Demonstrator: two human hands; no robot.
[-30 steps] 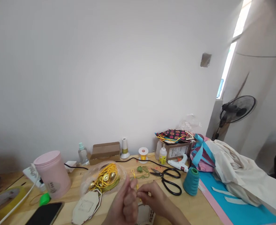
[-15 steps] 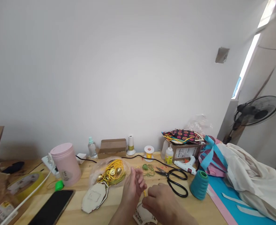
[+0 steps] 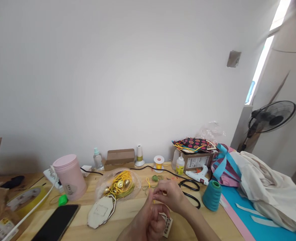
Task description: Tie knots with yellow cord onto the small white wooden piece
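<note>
My left hand (image 3: 154,219) is closed, its thumb raised against the fingertips of my right hand (image 3: 169,195). Both pinch a thin yellow cord (image 3: 148,182), whose loop sticks up above the fingertips. Partly hidden behind my left hand is a pale cut-out lattice piece (image 3: 167,227); whether a finger touches it I cannot tell. Black-handled scissors (image 3: 191,199) lie to the right, their blades covered by my right hand. Just beyond the fingers are a small tangle of green thread (image 3: 157,178) and a spool of yellow cord (image 3: 159,165).
Left of my hands lie pale octagonal pieces (image 3: 101,212) and a plastic bag (image 3: 120,184) of yellow cord and gold bells. A phone (image 3: 56,222) and pink canister (image 3: 71,177) stand farther left. At right are a teal thread cone (image 3: 212,195), glue gun (image 3: 198,174) and glue bottle (image 3: 180,165).
My right hand has moved up and left until its fingertips meet my left thumb. My left hand has lowered and curled its fingers. The lattice piece shows farther right, and the scissor blades are now covered.
</note>
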